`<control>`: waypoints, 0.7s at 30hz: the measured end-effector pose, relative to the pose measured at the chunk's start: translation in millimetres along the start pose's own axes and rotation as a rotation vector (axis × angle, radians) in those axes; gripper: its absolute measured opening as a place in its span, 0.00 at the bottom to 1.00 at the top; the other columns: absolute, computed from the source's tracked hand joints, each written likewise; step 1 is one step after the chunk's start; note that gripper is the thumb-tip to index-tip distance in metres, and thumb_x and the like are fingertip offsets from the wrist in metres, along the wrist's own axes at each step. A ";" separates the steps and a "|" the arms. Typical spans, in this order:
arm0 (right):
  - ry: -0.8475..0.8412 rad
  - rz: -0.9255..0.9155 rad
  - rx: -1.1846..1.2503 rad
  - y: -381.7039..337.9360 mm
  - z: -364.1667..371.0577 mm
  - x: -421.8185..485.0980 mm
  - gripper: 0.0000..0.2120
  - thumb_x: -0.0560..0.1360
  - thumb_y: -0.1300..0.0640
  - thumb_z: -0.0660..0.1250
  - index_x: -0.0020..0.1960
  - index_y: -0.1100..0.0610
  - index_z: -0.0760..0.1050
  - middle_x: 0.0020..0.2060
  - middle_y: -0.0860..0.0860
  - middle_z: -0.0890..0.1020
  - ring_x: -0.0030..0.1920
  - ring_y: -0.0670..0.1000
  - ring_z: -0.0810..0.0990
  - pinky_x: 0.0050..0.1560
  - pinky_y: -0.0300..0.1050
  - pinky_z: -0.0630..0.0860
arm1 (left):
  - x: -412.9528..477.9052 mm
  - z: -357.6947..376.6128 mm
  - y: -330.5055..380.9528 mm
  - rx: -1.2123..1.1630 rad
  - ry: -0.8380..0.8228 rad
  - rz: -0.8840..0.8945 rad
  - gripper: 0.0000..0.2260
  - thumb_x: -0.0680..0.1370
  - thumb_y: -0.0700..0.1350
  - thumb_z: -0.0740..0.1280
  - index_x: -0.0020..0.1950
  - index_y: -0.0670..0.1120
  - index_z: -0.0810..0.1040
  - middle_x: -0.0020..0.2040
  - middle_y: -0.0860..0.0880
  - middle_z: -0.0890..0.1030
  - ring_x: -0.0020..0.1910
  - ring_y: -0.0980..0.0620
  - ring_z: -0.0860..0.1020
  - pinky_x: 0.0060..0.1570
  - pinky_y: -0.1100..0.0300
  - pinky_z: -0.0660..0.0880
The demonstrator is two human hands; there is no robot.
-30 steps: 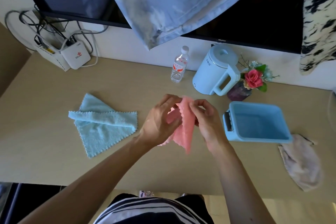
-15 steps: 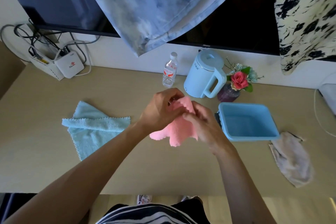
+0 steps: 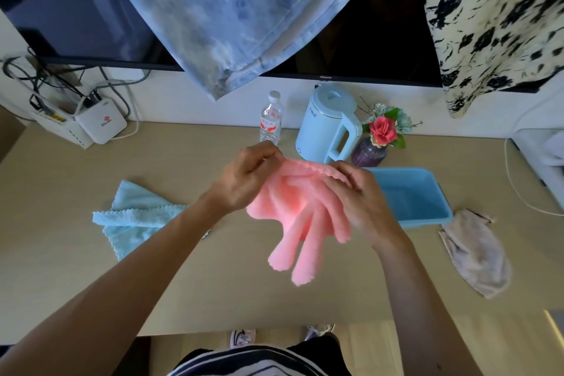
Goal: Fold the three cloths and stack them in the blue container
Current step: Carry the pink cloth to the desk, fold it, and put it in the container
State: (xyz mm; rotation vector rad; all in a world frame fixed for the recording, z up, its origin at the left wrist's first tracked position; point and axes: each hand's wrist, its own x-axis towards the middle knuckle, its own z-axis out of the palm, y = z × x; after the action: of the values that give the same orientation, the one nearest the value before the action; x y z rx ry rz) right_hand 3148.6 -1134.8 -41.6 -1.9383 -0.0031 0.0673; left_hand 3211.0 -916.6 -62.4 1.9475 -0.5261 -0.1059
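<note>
Tabletop (image 3: 213, 299), beige and wide, carried every item and ran from the near edge to the far wall. Blue container (image 3: 427, 217), a shallow rectangular tub, sat on the right half, apart from the cloths and with nothing visible inside. Light blue cloth (image 3: 137, 217) lay loosely folded on the left side, partly behind the left forearm. Pink cloth (image 3: 302, 217) hung above the table centre, bunched in vertical folds, its scalloped top edge stretched between both hands. Beige cloth (image 3: 476, 256) lay crumpled at the right, just beside the container's near right corner. Light blue kettle (image 3: 329, 125) stood at the far side, with a plastic bottle (image 3: 271, 119) to its left and a flower vase (image 3: 370, 152) to its right. Left hand (image 3: 244, 183) pinched the pink cloth's upper left corner with fingers curled tight. Right hand (image 3: 363, 198) gripped the upper right part, fingers closed over the fabric.
</note>
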 end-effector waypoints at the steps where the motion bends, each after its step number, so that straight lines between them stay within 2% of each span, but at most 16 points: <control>1: 0.000 -0.013 -0.047 0.3 -1.7 0.8 0.12 0.79 0.51 0.66 0.46 0.61 0.78 0.41 0.63 0.80 0.41 0.49 0.77 0.44 0.47 0.72 | -0.2 -0.2 3.0 0.037 0.010 0.006 0.18 0.81 0.51 0.57 0.37 0.41 0.67 0.32 0.50 0.67 0.33 0.53 0.64 0.34 0.58 0.63; 3: 0.017 -0.042 -0.125 0.2 -5.9 1.8 0.15 0.78 0.50 0.64 0.45 0.62 0.75 0.38 0.64 0.77 0.38 0.49 0.73 0.40 0.48 0.69 | -1.2 -1.7 8.1 0.111 0.016 0.039 0.20 0.82 0.52 0.57 0.35 0.42 0.62 0.31 0.52 0.61 0.30 0.55 0.60 0.30 0.62 0.58; 5: 0.054 -0.083 -0.174 0.0 -11.8 1.5 0.09 0.79 0.56 0.64 0.45 0.61 0.76 0.37 0.58 0.79 0.36 0.48 0.74 0.39 0.45 0.69 | -2.3 -6.7 10.5 0.176 0.007 0.080 0.19 0.81 0.53 0.61 0.34 0.46 0.61 0.30 0.54 0.60 0.29 0.54 0.60 0.28 0.63 0.57; 8: 0.137 -0.108 -0.208 -2.0 -21.0 0.0 0.01 0.79 0.59 0.65 0.49 0.56 0.76 0.40 0.48 0.82 0.40 0.42 0.79 0.40 0.36 0.72 | -2.2 -18.9 11.6 0.234 -0.034 0.073 0.18 0.74 0.52 0.73 0.34 0.52 0.64 0.28 0.53 0.64 0.29 0.55 0.63 0.28 0.64 0.59; 10: 0.165 -0.112 -0.206 -1.7 -26.6 -0.4 0.02 0.79 0.58 0.67 0.49 0.56 0.76 0.40 0.49 0.83 0.40 0.44 0.80 0.41 0.39 0.74 | -1.6 -27.9 12.3 0.276 -0.080 0.073 0.16 0.71 0.48 0.77 0.35 0.48 0.69 0.28 0.53 0.66 0.29 0.55 0.64 0.29 0.64 0.60; 13: 0.166 -0.118 -0.227 -0.3 -33.5 0.4 0.06 0.77 0.55 0.66 0.49 0.56 0.80 0.38 0.49 0.85 0.41 0.50 0.83 0.41 0.46 0.76 | 1.2 -44.4 9.7 0.394 -0.114 0.070 0.13 0.70 0.47 0.77 0.38 0.45 0.74 0.29 0.51 0.69 0.30 0.54 0.65 0.31 0.64 0.61; 15: 0.180 -0.128 -0.268 2.5 -36.7 3.2 0.06 0.78 0.57 0.65 0.49 0.56 0.81 0.38 0.47 0.85 0.41 0.48 0.83 0.41 0.45 0.77 | 3.4 -55.1 4.5 0.437 -0.128 0.062 0.13 0.69 0.47 0.78 0.37 0.46 0.74 0.28 0.52 0.70 0.30 0.54 0.66 0.31 0.64 0.61; 16: 0.191 -0.128 -0.293 5.3 -37.5 5.8 0.06 0.78 0.59 0.66 0.49 0.57 0.81 0.39 0.46 0.85 0.41 0.44 0.83 0.41 0.43 0.77 | 4.3 -59.7 1.8 0.443 -0.132 0.048 0.12 0.70 0.47 0.78 0.37 0.47 0.75 0.28 0.52 0.70 0.30 0.55 0.67 0.31 0.64 0.61; 18: 0.209 -0.135 -0.404 11.5 -38.4 12.4 0.06 0.78 0.61 0.66 0.51 0.57 0.82 0.39 0.41 0.82 0.40 0.38 0.80 0.38 0.32 0.74 | 6.1 -67.0 -6.5 0.432 -0.128 -0.001 0.10 0.70 0.46 0.77 0.37 0.47 0.77 0.28 0.55 0.73 0.30 0.57 0.69 0.30 0.66 0.63; 19: 0.217 -0.146 -0.476 15.4 -38.5 16.3 0.06 0.78 0.60 0.67 0.51 0.57 0.82 0.38 0.40 0.81 0.39 0.38 0.79 0.38 0.31 0.72 | 7.2 -69.8 -11.4 0.423 -0.123 -0.024 0.09 0.71 0.45 0.77 0.37 0.46 0.78 0.28 0.58 0.75 0.29 0.58 0.70 0.29 0.67 0.64; 21: 0.231 -0.178 -0.599 25.0 -38.3 25.1 0.05 0.78 0.59 0.67 0.51 0.58 0.82 0.38 0.42 0.80 0.38 0.43 0.78 0.40 0.41 0.74 | 9.4 -73.0 -23.1 0.407 -0.103 -0.055 0.07 0.71 0.45 0.77 0.38 0.46 0.80 0.28 0.60 0.76 0.28 0.58 0.70 0.29 0.67 0.64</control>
State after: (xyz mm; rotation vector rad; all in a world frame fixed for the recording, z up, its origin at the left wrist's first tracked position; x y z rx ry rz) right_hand 3174.8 -1178.7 -52.4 -2.5235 -0.0463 -0.3094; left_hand 3249.1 -850.7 -50.0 2.3640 -0.5970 -0.1435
